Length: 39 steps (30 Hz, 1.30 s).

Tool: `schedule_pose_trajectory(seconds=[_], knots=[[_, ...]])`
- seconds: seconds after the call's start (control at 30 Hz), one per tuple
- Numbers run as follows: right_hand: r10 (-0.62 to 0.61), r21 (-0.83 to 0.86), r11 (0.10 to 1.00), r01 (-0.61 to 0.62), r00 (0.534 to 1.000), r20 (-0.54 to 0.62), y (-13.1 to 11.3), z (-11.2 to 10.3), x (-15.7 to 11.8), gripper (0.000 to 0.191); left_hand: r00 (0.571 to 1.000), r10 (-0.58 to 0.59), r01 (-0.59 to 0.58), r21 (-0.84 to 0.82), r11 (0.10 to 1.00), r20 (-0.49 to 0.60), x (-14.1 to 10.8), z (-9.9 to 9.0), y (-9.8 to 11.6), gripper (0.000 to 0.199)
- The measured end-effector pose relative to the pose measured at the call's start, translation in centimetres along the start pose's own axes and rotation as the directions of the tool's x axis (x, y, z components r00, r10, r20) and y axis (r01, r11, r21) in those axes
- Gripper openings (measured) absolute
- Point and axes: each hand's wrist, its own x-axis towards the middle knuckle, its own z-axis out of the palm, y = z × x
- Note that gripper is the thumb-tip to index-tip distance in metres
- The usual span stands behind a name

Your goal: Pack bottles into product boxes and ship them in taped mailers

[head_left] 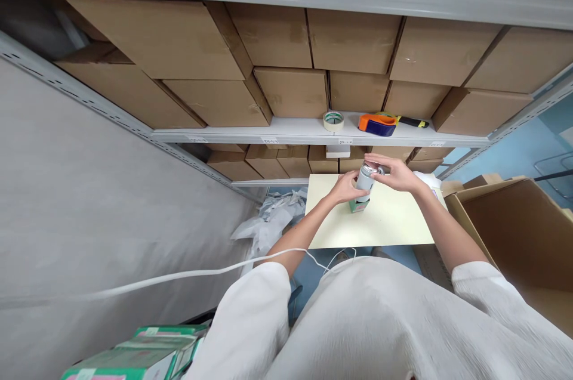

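A white-and-silver can [365,182] stands slightly tilted over a small green carton [359,206], which hides its lower end. My left hand [345,187] is wrapped round the can's side from the left, the thumb lying across its front. From the right, my right hand [394,173] grips the can's upper end, with its fingers over the top and its thumb against the side. Both rest above a pale yellow board [398,222], on which the carton sits.
On the shelf ahead [290,128] lie a tape roll [333,121], an orange-and-blue tape dispenser [377,124] and a cutter knife [412,122]. Cardboard boxes [358,40] fill the rack. An open carton [514,231] stands right, green packs [138,353] lower left. A white cable [192,274] crosses my left arm.
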Motion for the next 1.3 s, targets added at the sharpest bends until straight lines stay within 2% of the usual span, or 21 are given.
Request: schedule_pose_trajectory(seconds=[0.23,0.33,0.4,0.5,0.63,0.83,1.0,1.07,1.17,1.23,1.3], knots=[[0.022,0.074,0.997,-0.034,0.987,0.157,-0.3,-1.3,-0.1,0.052,0.990,0.001,0.024,-0.179,0.984,0.141,0.1,-0.4,-0.1,0.062],[0.027,0.078,0.996,-0.042,0.982,0.187,-0.3,-1.6,-0.2,0.051,0.982,-0.008,0.047,-0.206,0.977,0.189,0.1,-0.4,0.0,0.060],[0.022,0.034,0.999,-0.028,0.988,0.152,-0.2,-1.4,-0.2,0.050,0.984,-0.003,0.036,-0.187,0.982,0.177,0.2,-0.4,0.0,0.059],[0.016,-0.099,0.995,-0.014,1.000,0.017,0.1,-0.5,-0.3,0.047,0.996,-0.002,0.013,-0.115,0.993,0.094,0.3,-0.1,-0.1,0.056],[0.027,-0.227,0.972,-0.056,0.991,-0.131,0.2,1.3,-0.3,0.048,0.999,-0.052,0.052,-0.002,0.999,-0.015,0.6,0.4,0.2,0.046],[0.170,-0.151,0.967,-0.205,0.962,-0.213,-0.2,1.9,-0.3,0.046,0.982,-0.136,0.141,0.028,0.990,-0.127,0.8,0.3,0.4,0.046],[0.175,-0.106,0.972,-0.209,0.948,-0.266,0.4,1.6,-0.3,0.036,0.973,-0.162,0.159,-0.031,0.987,-0.162,0.6,0.0,-0.2,0.047],[0.115,-0.104,0.984,-0.144,0.963,-0.243,0.7,1.3,-0.2,0.039,0.981,-0.137,0.134,-0.030,0.991,-0.140,0.5,0.1,-0.5,0.048],[0.024,-0.092,0.995,-0.032,0.996,-0.086,0.8,1.0,-0.1,0.054,0.993,-0.091,0.089,-0.029,0.996,-0.071,0.4,0.3,-0.7,0.051],[0.012,-0.113,0.993,-0.015,1.000,-0.026,0.8,0.9,-0.1,0.059,0.997,-0.069,0.067,-0.032,0.997,-0.039,0.4,0.5,-0.7,0.055],[0.020,-0.176,0.984,-0.025,0.999,-0.035,0.8,0.9,-0.2,0.064,0.998,-0.063,0.062,-0.038,0.997,-0.029,0.3,0.7,-0.6,0.055]])
